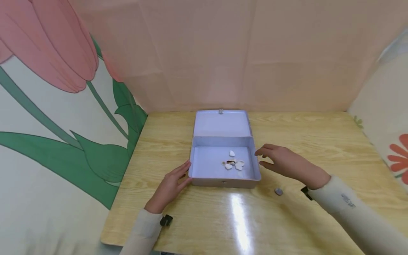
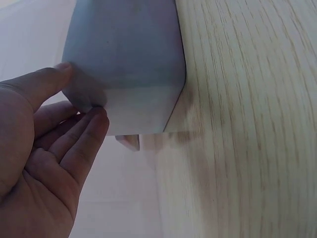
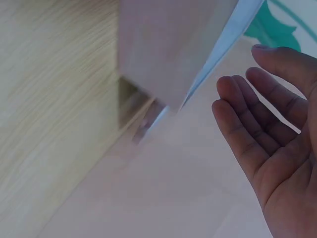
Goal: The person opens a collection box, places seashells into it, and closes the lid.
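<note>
A metal box [image 1: 208, 161] stands on the table with its lid [image 1: 222, 124] swung back. Several white pebble-like pieces [image 1: 231, 153] and a small brownish piece [image 1: 231, 162] lie inside, toward its right. My left hand [image 1: 169, 186] touches the box's left side with fingertips and thumb near the front corner; in the left wrist view those fingers are fairly straight against the box wall [image 2: 129, 54]. Beside the right wall, my right hand [image 1: 282, 160] hovers with loosely bent fingers and holds nothing. In the right wrist view, its fingers [image 3: 237, 131] stand apart from the box [image 3: 168, 44].
A small grey stone [image 1: 278, 191] lies on the wooden table [image 1: 306, 134], right of the box's front corner. A pinkish cloth backdrop [image 1: 204, 56] hangs along the table's back edge. The left wall [image 1: 32, 177] carries a flower print.
</note>
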The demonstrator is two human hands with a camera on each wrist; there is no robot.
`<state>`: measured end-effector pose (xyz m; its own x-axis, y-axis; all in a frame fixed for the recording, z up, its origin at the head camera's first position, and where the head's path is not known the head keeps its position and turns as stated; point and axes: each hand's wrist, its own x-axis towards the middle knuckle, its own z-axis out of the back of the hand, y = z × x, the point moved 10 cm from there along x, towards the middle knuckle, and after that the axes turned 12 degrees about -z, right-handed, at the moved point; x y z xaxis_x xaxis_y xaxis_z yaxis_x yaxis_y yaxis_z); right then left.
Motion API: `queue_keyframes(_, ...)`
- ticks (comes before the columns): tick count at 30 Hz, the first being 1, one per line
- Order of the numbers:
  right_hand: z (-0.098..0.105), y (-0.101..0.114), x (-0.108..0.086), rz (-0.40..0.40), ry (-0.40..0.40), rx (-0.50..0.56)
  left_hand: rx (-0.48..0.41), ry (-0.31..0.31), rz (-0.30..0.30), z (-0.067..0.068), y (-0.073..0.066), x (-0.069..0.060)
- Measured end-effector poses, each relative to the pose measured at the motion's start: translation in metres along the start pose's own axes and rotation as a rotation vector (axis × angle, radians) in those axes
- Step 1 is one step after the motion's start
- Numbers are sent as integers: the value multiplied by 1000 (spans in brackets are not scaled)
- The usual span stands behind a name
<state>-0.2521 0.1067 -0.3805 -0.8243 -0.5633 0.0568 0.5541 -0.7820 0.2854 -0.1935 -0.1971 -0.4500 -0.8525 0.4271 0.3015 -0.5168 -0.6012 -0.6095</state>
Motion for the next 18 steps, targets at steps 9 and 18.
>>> queue_keyframes(9, -19, -30, -41, -6, 0, 14, -43, -19, 3, 2, 0, -1)
queue_keyframes(18, -56, -38, -66, -5, 125, 110, -65, -14, 0, -1, 0, 0)
